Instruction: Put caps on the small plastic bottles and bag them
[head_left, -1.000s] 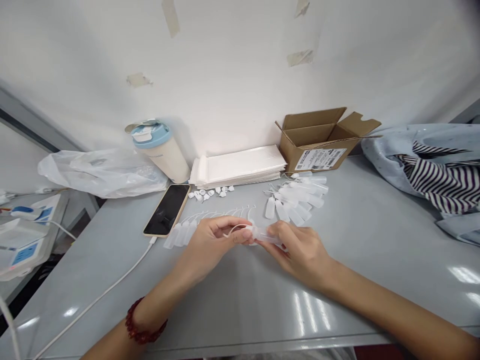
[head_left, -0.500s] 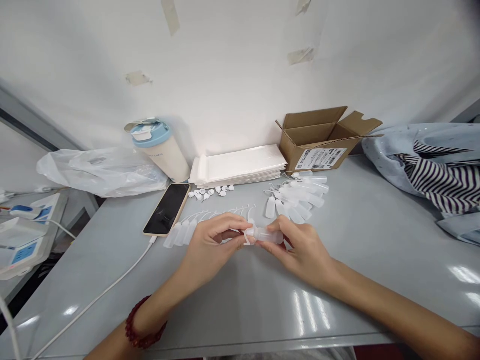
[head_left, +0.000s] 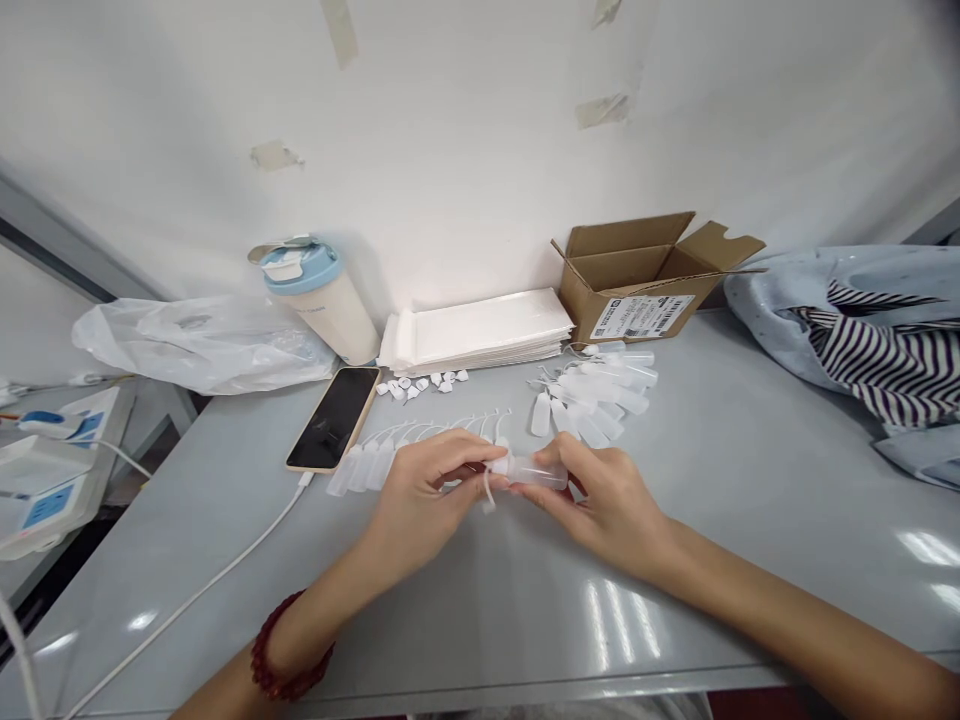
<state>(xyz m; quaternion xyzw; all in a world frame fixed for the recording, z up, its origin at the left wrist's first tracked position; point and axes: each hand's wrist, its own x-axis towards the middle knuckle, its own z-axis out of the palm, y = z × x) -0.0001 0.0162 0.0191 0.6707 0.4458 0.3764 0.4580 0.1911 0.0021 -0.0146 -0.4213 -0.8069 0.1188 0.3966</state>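
Note:
Between my hands, above the grey table, lies a small translucent plastic bottle on its side. My right hand pinches its body between thumb and fingers. At its neck, my left hand grips the white cap with thumb and fingertips; a thin curved white strap hangs from that end. Just behind my left hand is a row of similar bottles with thin curved straps or tips. Beyond my right hand lies a loose heap of bottles. Several small white caps are scattered farther back.
A phone with a charging cable lies at left, before a blue-lidded cup and a plastic bag. A stack of white packets and an open cardboard box stand along the wall. Cloth lies at right.
The cap and strap at the bottle's neck have turned in my left fingers, so the strap now hangs downward. Both hands stay in nearly the same place.

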